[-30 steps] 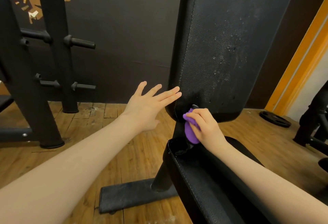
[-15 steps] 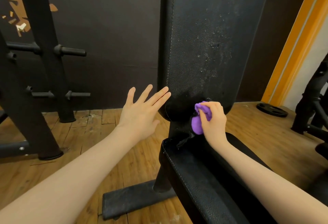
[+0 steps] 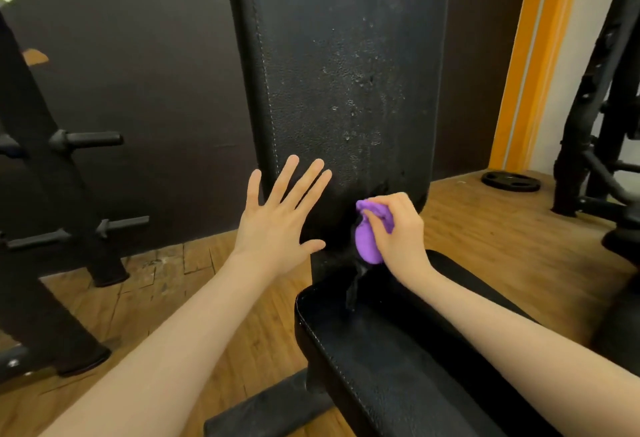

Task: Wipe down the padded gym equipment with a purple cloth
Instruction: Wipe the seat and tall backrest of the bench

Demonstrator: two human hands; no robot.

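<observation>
Gripping the bunched purple cloth (image 3: 367,241) in our right hand (image 3: 398,232), fingers curled around it, we press it against the bottom edge of the upright back pad (image 3: 339,90), just right of frame centre. Our left hand (image 3: 277,218) is spread flat, fingers straight and apart, over the pad's lower left edge; we cannot tell whether it touches or just hovers. Both forearms reach in from the bottom corners of the frame, the right one crossing over the seat pad (image 3: 398,350) at lower centre.

Progress, as we judge it: early to middle. The back pad above the cloth shows pale specks and droplets across its middle, so most of that face looks unwiped, and the seat pad probably needs a pass too.

Outward: wooden floor (image 3: 194,298), a dark rack with pegs (image 3: 86,140) at left, a weight plate (image 3: 510,181) on the floor at right, orange trim (image 3: 526,66) at upper right.
</observation>
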